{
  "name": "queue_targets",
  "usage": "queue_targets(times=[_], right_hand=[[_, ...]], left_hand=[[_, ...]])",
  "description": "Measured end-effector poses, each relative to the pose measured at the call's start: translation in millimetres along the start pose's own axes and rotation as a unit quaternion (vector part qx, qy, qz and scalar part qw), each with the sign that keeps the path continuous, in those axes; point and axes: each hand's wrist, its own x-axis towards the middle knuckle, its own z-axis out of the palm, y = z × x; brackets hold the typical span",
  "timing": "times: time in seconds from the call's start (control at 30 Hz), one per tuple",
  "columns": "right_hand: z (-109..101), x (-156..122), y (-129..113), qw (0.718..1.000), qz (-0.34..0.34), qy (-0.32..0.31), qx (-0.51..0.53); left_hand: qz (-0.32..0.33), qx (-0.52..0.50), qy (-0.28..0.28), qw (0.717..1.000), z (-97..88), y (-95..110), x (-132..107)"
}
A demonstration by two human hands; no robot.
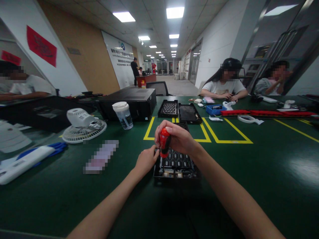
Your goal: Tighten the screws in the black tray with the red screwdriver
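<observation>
Clasps glossy red screwdriver (pixel 164 141) upright in right hand (pixel 178 137), pinches its shaft with left hand (pixel 147 160), above bumpy black board (pixel 180 163).

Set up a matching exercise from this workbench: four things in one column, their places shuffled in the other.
Things
1. red-handled screwdriver
2. white fan
3. clear bottle
4. blue tray

Places
A. upright beside the black case
B. in the right grip, over the black assembly
C. far across the green table, before a person in a white shirt
D. lying flat, left of the bottle

Pairs: 1-B, 2-D, 3-A, 4-C
</observation>
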Motion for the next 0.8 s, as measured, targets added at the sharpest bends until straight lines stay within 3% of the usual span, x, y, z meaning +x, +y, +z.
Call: queue_targets(times=[0.8], right_hand=[[1.3, -2.8, -5.9, 1.000, 0.011, 0.005, -0.028]], left_hand=[[-0.021, -0.015, -0.018, 1.000, -6.5, 5.4, -1.8]])
